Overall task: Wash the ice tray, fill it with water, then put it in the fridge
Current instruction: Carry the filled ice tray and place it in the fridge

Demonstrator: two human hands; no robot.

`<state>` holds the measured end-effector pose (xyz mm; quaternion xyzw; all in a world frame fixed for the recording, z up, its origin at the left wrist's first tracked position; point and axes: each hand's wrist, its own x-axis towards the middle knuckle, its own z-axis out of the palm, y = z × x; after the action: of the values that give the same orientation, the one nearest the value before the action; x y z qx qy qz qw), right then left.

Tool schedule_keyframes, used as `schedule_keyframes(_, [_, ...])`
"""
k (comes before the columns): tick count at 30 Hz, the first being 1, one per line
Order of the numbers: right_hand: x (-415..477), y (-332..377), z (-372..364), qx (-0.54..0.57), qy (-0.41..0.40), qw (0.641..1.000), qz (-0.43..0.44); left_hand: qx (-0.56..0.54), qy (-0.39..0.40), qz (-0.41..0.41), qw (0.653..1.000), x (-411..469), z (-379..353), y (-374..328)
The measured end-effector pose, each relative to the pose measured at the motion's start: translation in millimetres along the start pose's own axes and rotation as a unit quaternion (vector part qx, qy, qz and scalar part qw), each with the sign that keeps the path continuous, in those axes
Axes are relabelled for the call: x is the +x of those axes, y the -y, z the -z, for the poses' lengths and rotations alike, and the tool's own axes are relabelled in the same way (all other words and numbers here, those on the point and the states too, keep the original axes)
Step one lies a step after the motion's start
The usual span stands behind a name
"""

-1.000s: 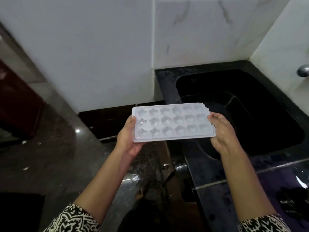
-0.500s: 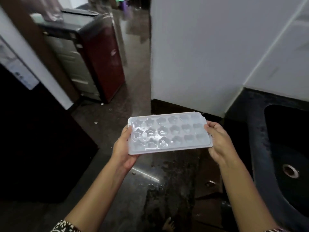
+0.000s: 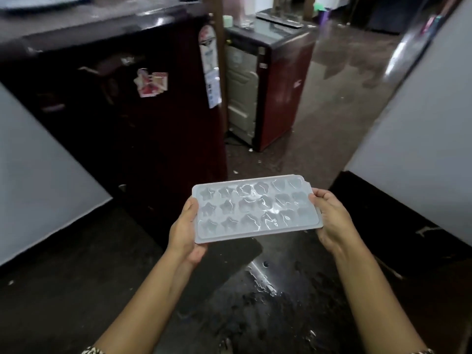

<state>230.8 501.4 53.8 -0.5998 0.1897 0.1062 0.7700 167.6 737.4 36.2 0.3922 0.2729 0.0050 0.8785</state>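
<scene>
A white ice tray (image 3: 255, 209) with star- and flower-shaped cells is held level in front of me, water glinting over its cells. My left hand (image 3: 185, 229) grips its left short edge, thumb on top. My right hand (image 3: 332, 221) grips the right short edge the same way. A dark maroon fridge (image 3: 122, 118) with stickers on its closed door stands ahead to the left, a short way beyond the tray.
A maroon washing machine (image 3: 270, 83) stands behind the fridge. White walls flank me at the left (image 3: 38, 180) and right (image 3: 421, 129). The dark floor (image 3: 255, 290) below the tray is wet and shiny. A passage runs on past the machine.
The view has swung left from the black sink to the fridge and washing machine. Both hands kept hold of the tray and carried it level; the sink has left the view.
</scene>
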Motion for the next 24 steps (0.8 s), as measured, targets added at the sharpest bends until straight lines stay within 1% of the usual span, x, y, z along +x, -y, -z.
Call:
schedule_keyframes(4, [0, -20, -70, -0.033, 0.062, 0.997, -0.023, -0.026, -0.055, -0.037, 0.997, -8, 58, -38])
schedule_keyframes(6, [-1, -25, -93, -0.043, 0.087, 0.995, -0.028, -0.038, -0.076, -0.048, 0.995, -13, 75, -49])
schedule_keyframes(12, [0, -45, -178, -0.110, 0.188, 0.975, -0.039, -0.083, -0.159, -0.105, 0.978, -33, 135, -82])
schedule_keyframes(18, [11, -65, -251, -0.174, 0.273, 0.945, -0.040, -0.118, -0.226, -0.160, 0.954, -44, 174, -108])
schedule_keyframes(24, [27, -73, -314, -0.266, 0.355, 0.896, -0.006, -0.170, -0.290, -0.203, 0.920, -44, 200, -126])
